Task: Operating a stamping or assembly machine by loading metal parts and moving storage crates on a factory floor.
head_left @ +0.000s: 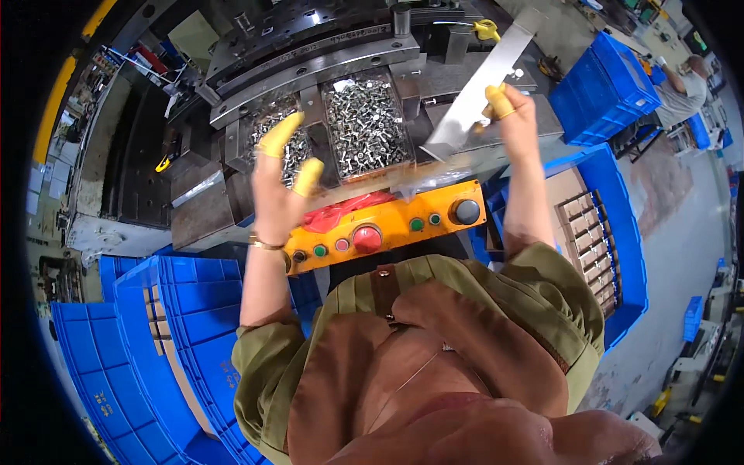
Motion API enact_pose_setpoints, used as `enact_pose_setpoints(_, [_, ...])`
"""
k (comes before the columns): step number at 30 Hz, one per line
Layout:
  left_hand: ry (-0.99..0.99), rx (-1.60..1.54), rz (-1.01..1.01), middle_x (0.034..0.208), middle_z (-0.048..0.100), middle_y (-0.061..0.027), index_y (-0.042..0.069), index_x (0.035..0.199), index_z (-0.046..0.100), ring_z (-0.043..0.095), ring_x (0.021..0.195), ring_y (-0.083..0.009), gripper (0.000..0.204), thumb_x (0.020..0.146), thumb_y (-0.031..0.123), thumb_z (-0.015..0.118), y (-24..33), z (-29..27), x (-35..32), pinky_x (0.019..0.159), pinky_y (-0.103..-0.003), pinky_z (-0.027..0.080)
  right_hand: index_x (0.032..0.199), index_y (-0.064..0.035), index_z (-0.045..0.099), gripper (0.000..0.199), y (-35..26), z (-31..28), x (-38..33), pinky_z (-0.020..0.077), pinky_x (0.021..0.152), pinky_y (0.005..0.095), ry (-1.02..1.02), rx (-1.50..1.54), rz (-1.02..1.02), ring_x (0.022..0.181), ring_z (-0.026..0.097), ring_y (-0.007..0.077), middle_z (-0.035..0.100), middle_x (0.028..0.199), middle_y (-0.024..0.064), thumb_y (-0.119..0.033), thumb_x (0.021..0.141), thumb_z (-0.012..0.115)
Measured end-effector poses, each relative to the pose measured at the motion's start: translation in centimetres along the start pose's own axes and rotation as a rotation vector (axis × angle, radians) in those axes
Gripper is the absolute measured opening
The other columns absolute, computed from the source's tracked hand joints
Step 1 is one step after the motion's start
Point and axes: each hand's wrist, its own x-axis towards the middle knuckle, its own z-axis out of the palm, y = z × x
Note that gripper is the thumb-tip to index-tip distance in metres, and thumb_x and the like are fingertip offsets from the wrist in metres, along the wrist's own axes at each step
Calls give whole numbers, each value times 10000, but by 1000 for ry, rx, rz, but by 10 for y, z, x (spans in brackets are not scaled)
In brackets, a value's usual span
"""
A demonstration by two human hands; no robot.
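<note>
My right hand (518, 124), with yellow finger covers, grips a long flat metal plate (484, 81) near its lower part. The plate is held tilted above the right side of the machine bed, its far end pointing up and right. My left hand (277, 190) is raised with thumb and fingers apart, nothing between them. Yellow covers are on its fingertips too. It hovers over the left heap of small metal bolts (267, 128), partly hiding it. A larger heap of bolts (368, 128) lies in a clear tray to its right.
An orange control panel (401, 220) with buttons and a red cloth (341, 213) lies before me. Behind the bolts is a steel press die (318, 74). Blue crates stand left (205, 298) and right (637, 256); the right one holds stacked parts. A person (682, 93) sits at far right.
</note>
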Motion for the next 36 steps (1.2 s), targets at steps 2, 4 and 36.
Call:
enact_pose_setpoints(2, [-163,321,-140,1196,606,-119,29,1204,567,587,1058,-273,399,840,167,653,-31,-22,-6,926,-345,455,750,-21,625,205,7,-30,18,405,479,237,-151,-148,158,537,505,108,562,621,32,-152,897,566])
enact_pose_setpoints(4, [-288,415,-143,1148,629,-106,27,1165,593,596,1016,-252,360,831,143,655,-55,-33,-20,889,-332,464,745,-15,621,209,24,-41,33,416,485,247,-210,-257,228,531,511,119,563,621,39,-151,893,564])
enact_pose_setpoints(36, [172,-636,-803,955,684,-147,-35,1056,626,653,803,-166,168,900,-11,567,-71,-14,-33,716,-235,532,833,-88,677,70,67,122,59,477,653,345,-853,-1120,-802,711,619,245,669,802,63,-103,764,670])
